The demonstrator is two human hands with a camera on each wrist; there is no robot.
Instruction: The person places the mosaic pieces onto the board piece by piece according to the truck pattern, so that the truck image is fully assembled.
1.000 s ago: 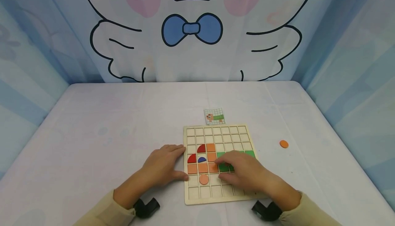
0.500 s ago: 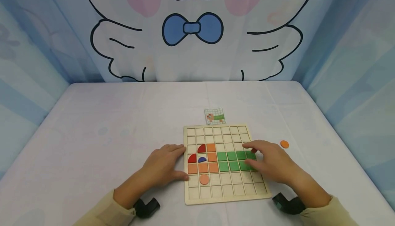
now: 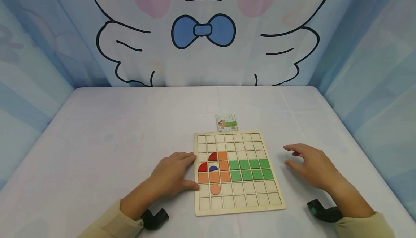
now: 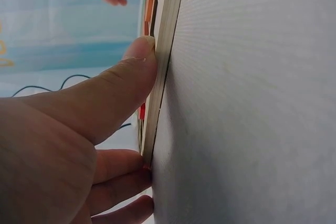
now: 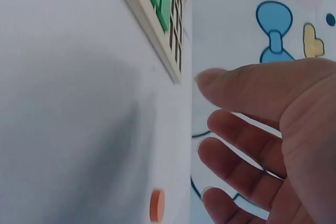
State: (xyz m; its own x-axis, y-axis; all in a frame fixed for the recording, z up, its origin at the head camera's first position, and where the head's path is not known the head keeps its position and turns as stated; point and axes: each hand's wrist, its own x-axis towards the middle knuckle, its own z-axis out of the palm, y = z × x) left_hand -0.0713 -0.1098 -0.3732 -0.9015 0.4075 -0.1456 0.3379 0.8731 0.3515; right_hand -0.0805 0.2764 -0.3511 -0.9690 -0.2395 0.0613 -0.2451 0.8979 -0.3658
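Observation:
A wooden grid board (image 3: 240, 202) lies on the table, holding several green squares (image 3: 254, 169), orange squares (image 3: 224, 165), red quarter-circles (image 3: 212, 156), a blue half-circle (image 3: 213, 168) and an orange disc (image 3: 215, 189). My left hand (image 3: 172, 174) rests against the board's left edge, thumb and fingertips touching it, fingers extended. To the right of the board, my right hand (image 3: 313, 165) hovers above the table with thumb and fingers apart and nothing between them. A loose orange disc (image 5: 157, 205) sits on the table in the right wrist view; in the head view the right hand hides it.
Behind the board's far edge lies a small picture card (image 3: 226, 122) showing a green and orange figure on a grid. A curtain (image 3: 201, 64) with a cartoon print hangs beyond the table's far edge.
My right hand has moved off the green squares, rightward past the board, to over the spot where the loose orange disc lay. My left hand has stayed at the board's edge.

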